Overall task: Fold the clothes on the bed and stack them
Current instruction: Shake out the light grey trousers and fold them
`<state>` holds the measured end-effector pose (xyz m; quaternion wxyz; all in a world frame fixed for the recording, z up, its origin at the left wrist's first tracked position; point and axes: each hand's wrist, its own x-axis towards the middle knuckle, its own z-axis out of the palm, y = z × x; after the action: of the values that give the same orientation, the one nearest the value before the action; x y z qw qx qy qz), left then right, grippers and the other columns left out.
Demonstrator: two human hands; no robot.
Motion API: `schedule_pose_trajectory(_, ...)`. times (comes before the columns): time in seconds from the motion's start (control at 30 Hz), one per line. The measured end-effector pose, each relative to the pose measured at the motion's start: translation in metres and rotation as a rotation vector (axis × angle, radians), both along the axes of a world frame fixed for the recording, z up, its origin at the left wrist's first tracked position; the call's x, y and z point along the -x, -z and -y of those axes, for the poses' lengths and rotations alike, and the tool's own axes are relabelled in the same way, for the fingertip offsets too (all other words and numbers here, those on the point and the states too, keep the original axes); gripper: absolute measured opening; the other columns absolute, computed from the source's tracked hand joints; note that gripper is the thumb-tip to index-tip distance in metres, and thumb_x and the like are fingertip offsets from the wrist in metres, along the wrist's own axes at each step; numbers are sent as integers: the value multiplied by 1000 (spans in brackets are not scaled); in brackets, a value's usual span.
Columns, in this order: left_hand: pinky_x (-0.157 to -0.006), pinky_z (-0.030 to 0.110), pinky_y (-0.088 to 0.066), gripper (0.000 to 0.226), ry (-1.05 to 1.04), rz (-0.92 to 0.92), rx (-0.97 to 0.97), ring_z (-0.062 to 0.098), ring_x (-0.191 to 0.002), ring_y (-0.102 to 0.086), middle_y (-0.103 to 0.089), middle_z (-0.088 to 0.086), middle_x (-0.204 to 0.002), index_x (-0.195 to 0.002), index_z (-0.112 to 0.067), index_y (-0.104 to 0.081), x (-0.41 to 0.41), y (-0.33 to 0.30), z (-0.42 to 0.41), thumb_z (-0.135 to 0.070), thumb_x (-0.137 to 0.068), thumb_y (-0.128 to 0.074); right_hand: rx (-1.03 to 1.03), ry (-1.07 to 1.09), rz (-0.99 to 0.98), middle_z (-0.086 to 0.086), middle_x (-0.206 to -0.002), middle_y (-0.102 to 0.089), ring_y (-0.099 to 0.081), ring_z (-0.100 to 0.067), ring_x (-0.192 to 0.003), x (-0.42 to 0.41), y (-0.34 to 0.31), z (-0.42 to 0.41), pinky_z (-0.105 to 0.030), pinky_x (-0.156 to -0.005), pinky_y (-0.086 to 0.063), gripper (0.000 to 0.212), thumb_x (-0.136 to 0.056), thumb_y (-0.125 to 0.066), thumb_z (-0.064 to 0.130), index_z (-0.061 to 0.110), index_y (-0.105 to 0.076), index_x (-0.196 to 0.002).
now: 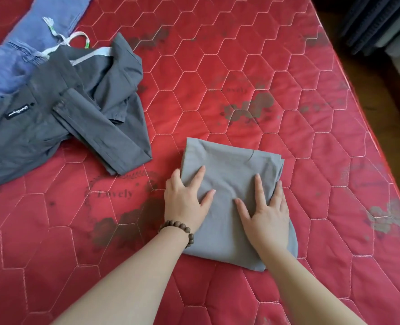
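Pressing now: we have both hands flat on the folded grey garment (229,165), which lies near the middle of the red quilted bed (288,66).
Left hand: our left hand (185,202) rests on the garment's left part, fingers straight and spread; the thumb lies on the cloth and the outer fingers reach over its left edge. Nothing is pinched.
Right hand: our right hand (267,214) lies on the garment's right part, fingers straight and fanned, the outermost ones along the right edge. It presses and does not clasp.
Bracelet: a string of brown wooden beads (178,228) circles our left wrist.
Folded garment: a compact, roughly square packet, several layers showing at its right edge, lying flat on the bed.
Unfolded clothes: a dark grey shirt (60,120) lies rumpled at the upper left, well apart from the packet; a blue garment (30,34) with white drawstrings lies beyond it, partly under the shirt.
Beyond the bed: a wooden floor (382,95) to the right.
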<state>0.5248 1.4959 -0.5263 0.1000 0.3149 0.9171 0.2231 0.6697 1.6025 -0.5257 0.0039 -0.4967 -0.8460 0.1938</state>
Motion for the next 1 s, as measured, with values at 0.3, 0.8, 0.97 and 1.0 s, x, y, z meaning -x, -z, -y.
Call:
schedule_pose_trajectory(0.3,-87,28,-45,62,-93,283,-11,29,-82,-63,-34,6,-120,-139,-48,-39,2,-19,55,-48,-83,-65,-31,-42,95,-9,-159,-13,-25,-30,-135,-2,-12,47,-44,-106,-26,72,-86,-41,67,49,-11,-148)
schedule_pose_trajectory(0.8,-81,38,-51,64,-263,219,32,37,-76,-62,-33,7,-111,-138,-43,-43,143,-22,357,-44,-80,-70,-36,-292,146,-18,-158,-15,-27,-37,-136,163,-10,322,-48,-104,-30,70,-87,-25,70,41,-13,-150)
schedule_pose_trajectory(0.97,-84,36,-49,64,-390,234,47,38,-80,-62,-36,13,-119,-139,-44,-41,196,-24,455,-45,-81,-69,-24,-404,165,-17,-159,-11,-25,-37,-138,233,-12,409,-48,-106,-28,74,-82,-11,72,43,-6,-150)
schedule_pose_trajectory(1.0,-85,35,-49,64,-417,238,36,37,-80,-62,-37,13,-119,-139,-45,-41,203,-24,471,-45,-81,-69,-22,-432,169,-17,-159,-10,-25,-37,-138,244,-11,421,-47,-106,-28,75,-81,-9,72,44,-5,-150)
